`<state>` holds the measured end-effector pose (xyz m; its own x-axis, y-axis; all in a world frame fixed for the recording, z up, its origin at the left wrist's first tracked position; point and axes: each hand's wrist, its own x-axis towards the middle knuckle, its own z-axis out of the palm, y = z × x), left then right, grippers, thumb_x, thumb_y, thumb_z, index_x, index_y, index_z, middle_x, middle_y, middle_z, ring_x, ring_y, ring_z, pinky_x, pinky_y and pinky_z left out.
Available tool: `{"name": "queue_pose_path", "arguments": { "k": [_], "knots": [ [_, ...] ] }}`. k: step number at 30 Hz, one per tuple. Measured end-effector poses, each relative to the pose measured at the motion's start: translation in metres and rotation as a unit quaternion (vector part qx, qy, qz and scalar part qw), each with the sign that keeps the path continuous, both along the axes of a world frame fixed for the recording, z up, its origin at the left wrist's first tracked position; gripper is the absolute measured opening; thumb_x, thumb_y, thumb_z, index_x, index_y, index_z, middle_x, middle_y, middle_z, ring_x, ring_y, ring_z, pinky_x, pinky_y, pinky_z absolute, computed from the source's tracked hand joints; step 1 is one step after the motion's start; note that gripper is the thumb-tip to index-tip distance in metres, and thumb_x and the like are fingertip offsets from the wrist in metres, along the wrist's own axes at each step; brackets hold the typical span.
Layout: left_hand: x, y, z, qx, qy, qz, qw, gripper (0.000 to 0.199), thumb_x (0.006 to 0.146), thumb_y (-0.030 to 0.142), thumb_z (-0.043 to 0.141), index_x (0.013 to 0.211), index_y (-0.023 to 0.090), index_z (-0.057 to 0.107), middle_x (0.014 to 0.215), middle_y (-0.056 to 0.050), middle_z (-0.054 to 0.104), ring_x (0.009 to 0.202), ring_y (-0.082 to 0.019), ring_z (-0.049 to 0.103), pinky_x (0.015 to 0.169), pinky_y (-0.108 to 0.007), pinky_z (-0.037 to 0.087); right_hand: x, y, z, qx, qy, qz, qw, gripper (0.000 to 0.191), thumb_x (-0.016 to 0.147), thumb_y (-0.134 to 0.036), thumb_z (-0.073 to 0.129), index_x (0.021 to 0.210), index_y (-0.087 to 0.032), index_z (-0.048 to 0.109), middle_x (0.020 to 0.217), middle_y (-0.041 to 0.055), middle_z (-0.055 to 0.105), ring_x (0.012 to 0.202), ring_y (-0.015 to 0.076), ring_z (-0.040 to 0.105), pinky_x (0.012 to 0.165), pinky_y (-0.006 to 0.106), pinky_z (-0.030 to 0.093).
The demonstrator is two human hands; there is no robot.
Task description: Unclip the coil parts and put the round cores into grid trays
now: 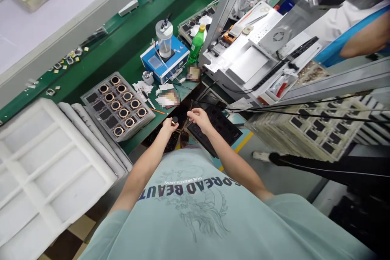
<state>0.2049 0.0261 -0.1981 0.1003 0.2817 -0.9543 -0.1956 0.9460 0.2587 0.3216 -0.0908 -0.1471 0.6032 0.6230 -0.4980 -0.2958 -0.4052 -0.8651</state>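
Observation:
My left hand is closed on a small round dark part with a gold-coloured edge, held just off the green bench's front edge. To its right, my right hand is raised with fingers bent and pressed together; whatever is between the fingertips, if anything, is too small to make out. Under the right hand lies a black tray. Left of my hands, a clear compartment tray on the bench holds several round rings with dark centres. An orange stick lies between that tray and my left hand.
A blue box with a clear canister stands behind my hands, beside a green bottle. White foam trays lean at left. A white machine and stacked trays are at right, near another person's arm.

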Motion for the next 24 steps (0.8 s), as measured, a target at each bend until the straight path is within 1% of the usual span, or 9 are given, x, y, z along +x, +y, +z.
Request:
{"name": "queue_pose_path", "arguments": {
  "k": [3, 5, 7, 10, 15, 17, 19, 22, 24],
  "knots": [
    [-0.005, 0.000, 0.006, 0.005, 0.016, -0.012, 1.000, 0.015, 0.097, 0.026, 0.058, 0.105, 0.014, 0.061, 0.090, -0.002, 0.061, 0.070, -0.011, 0.057, 0.066, -0.027, 0.053, -0.003, -0.008, 0.007, 0.051, 0.145, -0.007, 0.988, 0.040, 0.071, -0.049, 0.074, 0.094, -0.019, 0.061, 0.092, 0.0057, 0.072, 0.064, 0.0113, 0.059, 0.055, 0.023, 0.043],
    [-0.014, -0.002, 0.016, 0.019, 0.005, -0.012, 1.000, 0.007, 0.097, 0.016, 0.053, 0.094, 0.014, 0.060, 0.073, 0.003, 0.053, 0.059, -0.007, 0.048, 0.067, -0.024, 0.053, -0.007, -0.009, 0.013, 0.070, 0.161, 0.009, 0.984, 0.039, 0.066, -0.042, 0.077, 0.094, -0.020, 0.063, 0.090, 0.0032, 0.071, 0.062, 0.0099, 0.057, 0.054, 0.021, 0.041],
    [-0.030, -0.008, 0.032, 0.037, -0.021, -0.009, 0.999, 0.015, 0.095, 0.009, 0.050, 0.085, 0.014, 0.058, 0.063, 0.005, 0.046, 0.054, -0.006, 0.044, 0.073, -0.025, 0.055, -0.013, -0.005, 0.019, 0.075, 0.134, 0.051, 0.987, 0.036, 0.065, -0.036, 0.075, 0.095, -0.019, 0.065, 0.082, -0.0002, 0.067, 0.060, 0.0093, 0.054, 0.052, 0.021, 0.038],
    [-0.069, -0.023, 0.063, 0.063, -0.067, 0.004, 0.996, 0.013, 0.092, 0.009, 0.053, 0.083, 0.012, 0.061, 0.064, 0.000, 0.054, 0.060, -0.009, 0.056, 0.078, -0.031, 0.057, -0.027, 0.013, 0.025, 0.077, 0.065, 0.124, 0.987, 0.034, 0.066, -0.032, 0.071, 0.097, -0.019, 0.063, 0.073, -0.0035, 0.062, 0.058, 0.0099, 0.052, 0.053, 0.023, 0.038],
    [-0.149, -0.054, 0.111, 0.164, -0.118, -0.049, 0.978, 0.014, 0.089, 0.018, 0.061, 0.101, 0.011, 0.065, 0.084, -0.010, 0.067, 0.075, -0.019, 0.070, 0.076, -0.034, 0.058, -0.070, 0.077, 0.033, 0.120, -0.037, 0.253, 0.959, 0.028, 0.069, -0.033, 0.069, 0.091, -0.020, 0.058, 0.075, -0.0019, 0.064, 0.066, 0.0139, 0.058, 0.065, 0.027, 0.047],
    [-0.175, -0.064, 0.123, 0.199, -0.110, -0.055, 0.972, 0.018, 0.089, 0.022, 0.063, 0.104, 0.012, 0.063, 0.086, -0.008, 0.067, 0.078, -0.020, 0.072, 0.078, -0.035, 0.057, -0.098, 0.114, 0.038, 0.147, -0.107, 0.324, 0.928, 0.021, 0.076, -0.033, 0.063, 0.091, -0.019, 0.062, 0.082, 0.0017, 0.068, 0.073, 0.0161, 0.062, 0.071, 0.029, 0.049],
    [-0.196, -0.069, 0.132, 0.222, -0.100, -0.045, 0.969, 0.020, 0.089, 0.023, 0.063, 0.106, 0.014, 0.061, 0.087, -0.007, 0.067, 0.080, -0.020, 0.072, 0.080, -0.035, 0.057, -0.132, 0.151, 0.044, 0.169, -0.204, 0.391, 0.881, 0.021, 0.082, -0.028, 0.057, 0.098, -0.019, 0.067, 0.091, 0.0043, 0.072, 0.081, 0.0180, 0.064, 0.078, 0.031, 0.049],
    [-0.218, -0.074, 0.142, 0.244, -0.095, -0.025, 0.965, 0.023, 0.088, 0.024, 0.064, 0.109, 0.015, 0.058, 0.087, -0.006, 0.067, 0.080, -0.019, 0.072, 0.081, -0.035, 0.056, -0.185, 0.199, 0.049, 0.154, -0.353, 0.487, 0.784, 0.028, 0.086, -0.018, 0.055, 0.110, -0.018, 0.068, 0.100, 0.0057, 0.074, 0.090, 0.0205, 0.065, 0.085, 0.032, 0.048],
    [-0.228, -0.075, 0.147, 0.252, -0.100, -0.022, 0.962, 0.026, 0.087, 0.025, 0.065, 0.110, 0.016, 0.056, 0.086, -0.006, 0.067, 0.079, -0.018, 0.071, 0.078, -0.033, 0.055, -0.213, 0.219, 0.048, 0.117, -0.436, 0.545, 0.707, 0.028, 0.087, -0.014, 0.054, 0.111, -0.017, 0.068, 0.100, 0.0071, 0.074, 0.093, 0.0226, 0.065, 0.084, 0.033, 0.047]
  ]
}}
